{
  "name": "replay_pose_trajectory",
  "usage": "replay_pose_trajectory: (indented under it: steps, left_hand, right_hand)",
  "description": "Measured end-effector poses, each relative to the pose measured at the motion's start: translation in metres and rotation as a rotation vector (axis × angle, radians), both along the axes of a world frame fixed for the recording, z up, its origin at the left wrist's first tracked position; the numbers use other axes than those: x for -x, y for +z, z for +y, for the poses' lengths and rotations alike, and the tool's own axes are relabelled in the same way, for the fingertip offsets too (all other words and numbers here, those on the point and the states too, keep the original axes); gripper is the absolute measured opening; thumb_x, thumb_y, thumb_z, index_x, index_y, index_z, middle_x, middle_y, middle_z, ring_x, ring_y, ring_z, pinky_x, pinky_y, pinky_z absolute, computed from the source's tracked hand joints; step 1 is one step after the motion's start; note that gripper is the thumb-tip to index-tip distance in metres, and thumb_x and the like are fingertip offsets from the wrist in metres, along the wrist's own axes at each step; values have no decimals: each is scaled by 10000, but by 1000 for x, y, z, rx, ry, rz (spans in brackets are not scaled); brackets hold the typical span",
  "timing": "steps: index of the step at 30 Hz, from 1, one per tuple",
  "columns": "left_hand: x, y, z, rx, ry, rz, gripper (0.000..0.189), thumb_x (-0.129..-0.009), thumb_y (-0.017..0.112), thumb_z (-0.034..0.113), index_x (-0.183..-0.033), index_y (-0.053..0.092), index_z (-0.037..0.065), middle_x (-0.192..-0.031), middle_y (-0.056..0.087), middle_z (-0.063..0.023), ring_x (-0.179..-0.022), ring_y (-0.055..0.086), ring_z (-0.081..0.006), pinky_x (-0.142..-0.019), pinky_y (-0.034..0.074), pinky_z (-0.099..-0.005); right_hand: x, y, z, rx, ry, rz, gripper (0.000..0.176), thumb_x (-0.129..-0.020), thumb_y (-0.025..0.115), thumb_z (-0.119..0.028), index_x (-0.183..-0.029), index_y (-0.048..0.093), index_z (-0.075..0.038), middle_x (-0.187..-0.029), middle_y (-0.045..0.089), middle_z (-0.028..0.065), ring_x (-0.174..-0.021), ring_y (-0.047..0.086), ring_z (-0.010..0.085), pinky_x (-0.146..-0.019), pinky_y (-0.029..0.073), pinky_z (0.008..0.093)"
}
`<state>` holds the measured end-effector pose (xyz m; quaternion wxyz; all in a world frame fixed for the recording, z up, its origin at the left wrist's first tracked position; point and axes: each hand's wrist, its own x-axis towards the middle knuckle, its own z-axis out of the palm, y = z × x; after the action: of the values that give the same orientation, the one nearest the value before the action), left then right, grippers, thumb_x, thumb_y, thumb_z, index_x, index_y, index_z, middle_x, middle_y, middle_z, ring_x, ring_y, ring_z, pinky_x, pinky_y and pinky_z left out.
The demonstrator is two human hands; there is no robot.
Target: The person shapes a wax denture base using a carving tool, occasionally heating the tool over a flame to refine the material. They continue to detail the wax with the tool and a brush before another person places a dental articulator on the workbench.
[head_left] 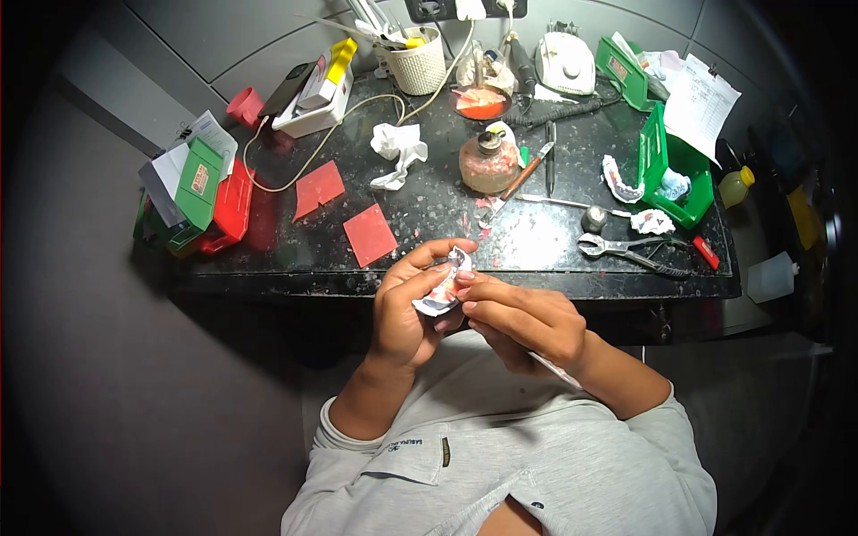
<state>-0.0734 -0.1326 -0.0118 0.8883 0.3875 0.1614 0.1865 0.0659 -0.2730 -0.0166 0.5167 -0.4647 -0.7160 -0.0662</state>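
Observation:
Just in front of the table's near edge, my left hand point(404, 308) is wrapped round a small white dental model point(438, 299) with pink and red material on it. My right hand point(532, 322) meets it from the right, its fingertips touching the model's side. A slim tool point(556, 370) is held in my right hand, its handle sticking out below the palm; its tip is hidden by the fingers. Beyond the hands lie two pink wax sheets point(370, 236) and a crumpled white tissue point(398, 154).
A glass burner point(490, 163) stands mid-table beside a red-handled knife point(529, 170). Pliers point(630, 250), white casts point(623, 181) and a green bin point(688, 183) are at the right. Red and green bins point(219, 210) are at the left, and a white cable loops across the table.

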Motion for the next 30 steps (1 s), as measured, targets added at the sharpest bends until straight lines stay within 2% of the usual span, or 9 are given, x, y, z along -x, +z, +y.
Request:
replay_pose_trajectory:
  steps: [10,19,24,30]
  left_hand:
    - [-1,3,-4,-18,74,41,350,-995,496,83,-1297,560,-80,-854,661,-93,-535,522,-64,-427,386,-188]
    - [4,-5,5,185,-104,38,379,-997,428,78,-1299,539,-123,-864,668,-142,-461,481,-74,-383,385,-189]
    - [4,-13,9,335,-172,-13,380,-986,432,58,-1298,533,-133,-853,659,-127,-412,476,-94,-351,388,-202]
    - [5,-14,11,375,-199,-8,401,-984,429,71,-1310,531,-139,-851,656,-113,-392,474,-104,-331,379,-206]
  right_hand:
    - [1,-1,2,-14,-30,-45,395,-766,747,-33,-1126,656,100,-1154,683,247,-1041,731,373,-839,631,400]
    - [-4,3,1,-26,-5,-98,351,-801,733,-13,-1123,661,106,-1154,692,261,-1063,731,377,-867,632,413]
    - [-7,5,0,-16,-1,-111,344,-815,732,-11,-1131,657,104,-1173,690,252,-1049,739,351,-820,643,380]
    - [-8,7,-2,0,-1,-98,322,-827,733,-13,-1121,659,97,-1176,693,237,-1001,749,319,-758,648,349]
